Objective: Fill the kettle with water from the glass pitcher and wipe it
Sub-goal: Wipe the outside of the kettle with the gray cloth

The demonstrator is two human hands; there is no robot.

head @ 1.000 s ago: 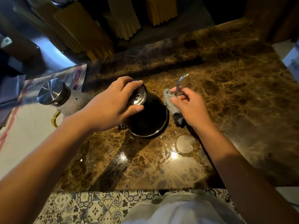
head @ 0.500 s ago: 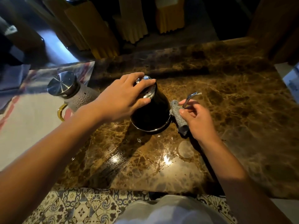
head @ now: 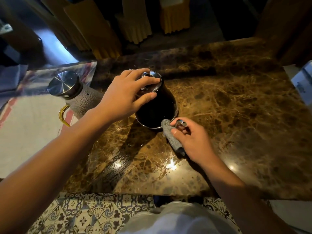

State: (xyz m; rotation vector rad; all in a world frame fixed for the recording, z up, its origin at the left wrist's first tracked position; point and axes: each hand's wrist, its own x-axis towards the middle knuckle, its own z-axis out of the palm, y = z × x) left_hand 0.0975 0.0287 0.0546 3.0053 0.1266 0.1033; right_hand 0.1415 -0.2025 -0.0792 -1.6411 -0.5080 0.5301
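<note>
On the brown marble counter (head: pixel 236 115), near its left part, the black kettle (head: pixel 157 105) is standing upright on its wide base, narrowing toward a shiny metal lid (head: pixel 152 80) at the top. The left hand (head: pixel 125 97) is resting over that lid with fingers spread and curved around its rim, thumb lying against the kettle's dark side. The kettle's thin metal spout (head: pixel 180 123) is pointing toward the person and slightly right, its long curve running out from the base. The right hand (head: pixel 192 141) is pinching a rolled grey cloth (head: pixel 172 137) against the spout; the cloth's long axis is running diagonally, from the kettle's lower rim down toward the near right. How tightly the fingers close behind the spout is hard to judge, since they overlap it.

Left of the kettle, the glass pitcher (head: pixel 79 97), with steel cap and gold handle, is sitting on a pale mat (head: pixel 25 124) at the counter's left edge. Open marble is stretching right and toward the far edge. The near edge is lying just below the forearms, above patterned floor tiles (head: pixel 81 215).
</note>
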